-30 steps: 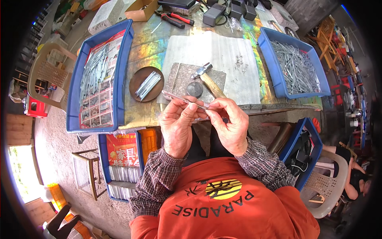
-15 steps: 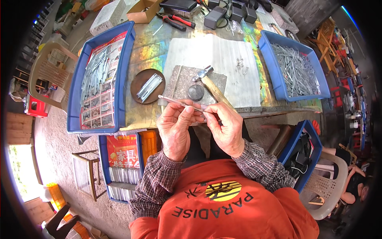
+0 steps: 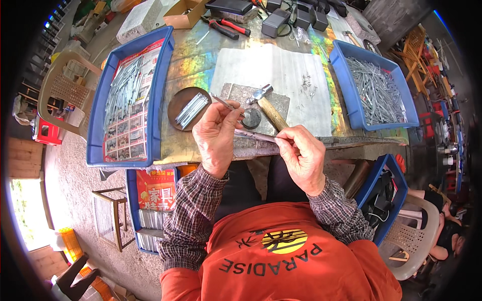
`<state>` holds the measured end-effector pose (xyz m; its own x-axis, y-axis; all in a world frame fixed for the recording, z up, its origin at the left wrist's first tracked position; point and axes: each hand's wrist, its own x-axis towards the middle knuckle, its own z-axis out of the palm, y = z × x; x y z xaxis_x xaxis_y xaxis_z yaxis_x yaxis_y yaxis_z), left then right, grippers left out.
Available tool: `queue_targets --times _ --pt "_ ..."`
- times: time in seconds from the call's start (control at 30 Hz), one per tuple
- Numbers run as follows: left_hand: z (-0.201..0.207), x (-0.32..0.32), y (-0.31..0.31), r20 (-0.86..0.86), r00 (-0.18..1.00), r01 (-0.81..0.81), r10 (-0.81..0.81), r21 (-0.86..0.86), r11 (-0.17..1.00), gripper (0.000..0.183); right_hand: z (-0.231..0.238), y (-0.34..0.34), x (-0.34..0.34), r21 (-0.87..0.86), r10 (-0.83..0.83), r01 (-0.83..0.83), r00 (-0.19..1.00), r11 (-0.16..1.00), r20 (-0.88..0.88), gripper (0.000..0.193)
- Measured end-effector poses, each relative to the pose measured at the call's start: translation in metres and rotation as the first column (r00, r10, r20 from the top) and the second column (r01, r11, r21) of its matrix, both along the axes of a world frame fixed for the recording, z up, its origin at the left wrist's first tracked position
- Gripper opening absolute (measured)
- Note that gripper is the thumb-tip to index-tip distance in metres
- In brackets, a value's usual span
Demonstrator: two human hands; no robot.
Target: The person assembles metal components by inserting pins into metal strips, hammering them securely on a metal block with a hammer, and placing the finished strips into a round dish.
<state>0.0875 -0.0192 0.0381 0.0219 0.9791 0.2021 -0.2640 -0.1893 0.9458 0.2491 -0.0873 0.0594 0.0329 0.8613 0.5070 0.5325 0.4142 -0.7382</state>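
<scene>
My left hand [image 3: 216, 138] is closed, pinching a short thin metal rod [image 3: 224, 102] that points up and left toward the brown round dish [image 3: 175, 103]. In that dish lies a bundle of silvery rods [image 3: 192, 111]. My right hand [image 3: 304, 158] also pinches a thin metal rod [image 3: 255, 135], which runs leftward, level with the table's front edge. Just beyond my hands, a hammer [image 3: 272, 114] with a wooden handle rests on a grey stone slab [image 3: 282, 96]. Beside its handle sits a dark round metal block [image 3: 252, 118], partly behind my left fingers.
Blue trays of thin metal rods flank the work spot, one at left [image 3: 159, 100] and one at right [image 3: 390, 123]. Small metal bits [image 3: 307, 85] lie on a white sheet [image 3: 236, 62]. Red-handled pliers [image 3: 235, 27] and black boxes [image 3: 275, 23] stand farther back.
My hands have moved apart, the left up and leftward, the right rightward and down. The thin pieces, close together between my fingers before, are now separate, one in each hand.
</scene>
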Motion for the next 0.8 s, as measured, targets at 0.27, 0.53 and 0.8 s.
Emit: queue_targets --times 0.27,0.53,0.8 --pt "-0.002 0.001 0.003 -0.127 0.992 -0.029 0.029 0.000 1.000 0.006 -0.004 0.002 0.002 0.005 0.018 -0.018 1.000 1.000 -0.009 0.011" --pt "-0.001 0.003 0.002 -0.160 0.986 -0.041 0.040 -0.004 0.999 0.006 -0.005 0.003 0.003 0.000 0.024 -0.024 1.000 1.000 -0.017 0.012" --pt "-0.004 -0.001 0.005 -0.409 0.898 -0.025 0.162 0.321 0.947 0.014 0.028 0.028 -0.002 0.085 0.072 -0.078 0.994 0.993 0.079 0.023"
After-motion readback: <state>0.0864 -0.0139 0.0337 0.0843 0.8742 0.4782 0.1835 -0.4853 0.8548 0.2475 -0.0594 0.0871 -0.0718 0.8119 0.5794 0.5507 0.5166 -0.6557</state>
